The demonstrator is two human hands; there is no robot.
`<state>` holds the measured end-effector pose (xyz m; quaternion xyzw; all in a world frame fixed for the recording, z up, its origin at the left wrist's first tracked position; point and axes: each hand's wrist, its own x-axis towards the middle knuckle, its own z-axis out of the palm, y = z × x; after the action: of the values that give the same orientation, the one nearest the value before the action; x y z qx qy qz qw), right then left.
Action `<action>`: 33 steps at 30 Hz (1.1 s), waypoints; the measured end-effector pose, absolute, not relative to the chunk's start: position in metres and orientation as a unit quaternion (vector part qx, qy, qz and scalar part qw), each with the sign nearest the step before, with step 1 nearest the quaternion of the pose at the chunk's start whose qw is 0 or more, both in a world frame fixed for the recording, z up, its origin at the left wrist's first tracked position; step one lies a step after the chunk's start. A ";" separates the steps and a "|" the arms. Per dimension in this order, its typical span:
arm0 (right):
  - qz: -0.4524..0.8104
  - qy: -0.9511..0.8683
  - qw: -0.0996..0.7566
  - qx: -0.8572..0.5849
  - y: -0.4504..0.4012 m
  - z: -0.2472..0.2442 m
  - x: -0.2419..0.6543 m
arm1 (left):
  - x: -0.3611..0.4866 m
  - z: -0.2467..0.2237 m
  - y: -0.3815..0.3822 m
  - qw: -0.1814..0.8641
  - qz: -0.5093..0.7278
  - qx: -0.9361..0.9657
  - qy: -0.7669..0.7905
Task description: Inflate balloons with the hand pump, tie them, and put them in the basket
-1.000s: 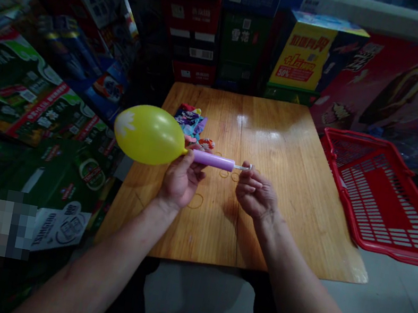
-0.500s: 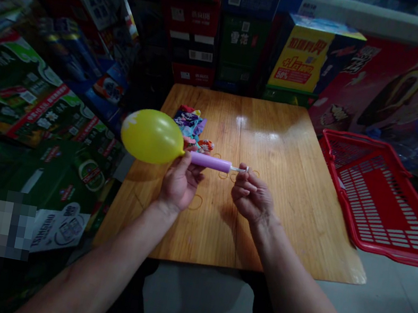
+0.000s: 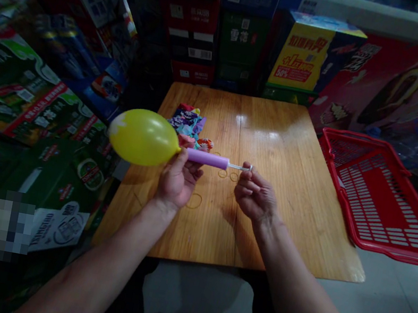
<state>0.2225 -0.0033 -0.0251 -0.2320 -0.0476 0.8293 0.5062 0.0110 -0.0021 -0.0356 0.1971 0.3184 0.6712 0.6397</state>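
A yellow balloon, partly inflated, sits on the left end of a purple balloon pump. My left hand is closed around that end, with the thumb against the balloon's neck. On the right, my right hand pinches the white handle at the end of the pump's thin rod, which sticks out of the barrel. Pump and balloon are held roughly level above the wooden table. Behind them lies a pile of deflated balloons in several colours.
Several rubber bands lie scattered on the tabletop. A red plastic basket stands right of the table. Stacked drink cartons line the back, and more cartons crowd the left side.
The pump's rod now extends further from the barrel, with my hands farther apart. The yellow balloon looks slightly bigger and has shifted left with my left hand.
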 end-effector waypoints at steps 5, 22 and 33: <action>0.848 -0.061 0.484 -0.205 -0.012 -0.029 0.203 | 0.025 -0.050 -0.009 0.677 0.637 0.177 0.322; 0.844 -0.065 0.487 -0.215 -0.009 -0.035 0.206 | 0.017 -0.046 -0.007 0.672 0.636 0.214 0.314; 0.847 -0.064 0.488 -0.201 -0.009 -0.037 0.203 | 0.013 -0.044 -0.008 0.657 0.659 0.187 0.314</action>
<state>0.2033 -0.0094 -0.0369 -0.2009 -0.0641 0.8472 0.4876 0.0131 -0.0078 -0.0438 0.1873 0.3145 0.6592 0.6568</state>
